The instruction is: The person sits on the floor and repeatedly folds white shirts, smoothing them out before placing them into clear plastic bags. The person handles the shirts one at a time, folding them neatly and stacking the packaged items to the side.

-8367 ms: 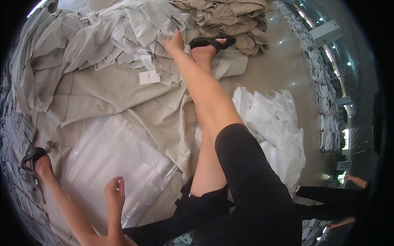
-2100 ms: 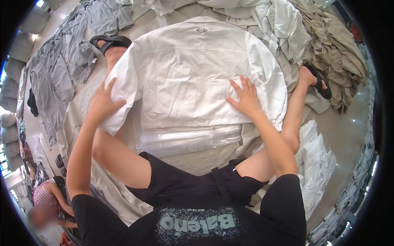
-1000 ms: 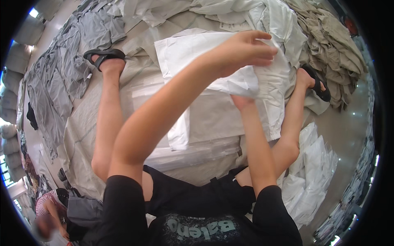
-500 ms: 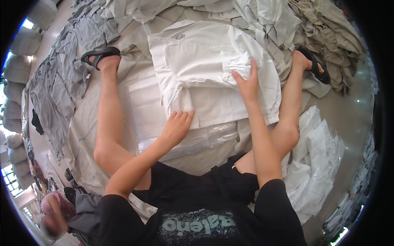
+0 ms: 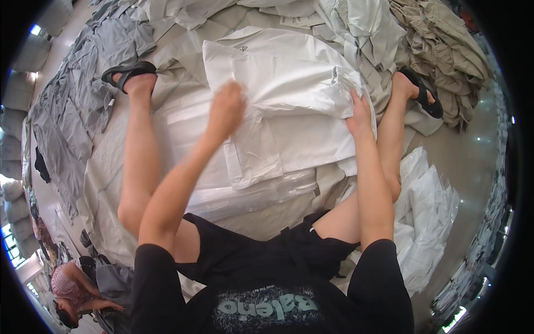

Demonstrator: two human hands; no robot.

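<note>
A white garment (image 5: 300, 89) with gathered elastic ends lies spread between my legs, a small dark mark near its upper left. My left hand (image 5: 227, 108) hovers over its left part, smeared by motion, so its fingers cannot be made out. At the right end of the garment, my right hand (image 5: 359, 114) grips the cloth just below a gathered cuff (image 5: 337, 75). Part of that hand's fingers is hidden by fabric. Beneath the garment lie clear plastic bags (image 5: 261, 192), close to my lap.
Grey clothes (image 5: 72, 106) are heaped at the left, beige clothes (image 5: 445, 50) at the far right. White plastic-wrapped bundles (image 5: 425, 222) lie beside my right knee. Another person (image 5: 75, 286) sits at the lower left. A light cloth sheet (image 5: 108, 189) covers the floor under me.
My left hand has lifted off the garment's lower edge and moved up and away from me. My right hand has shifted right, drawing the cuffed end with it.
</note>
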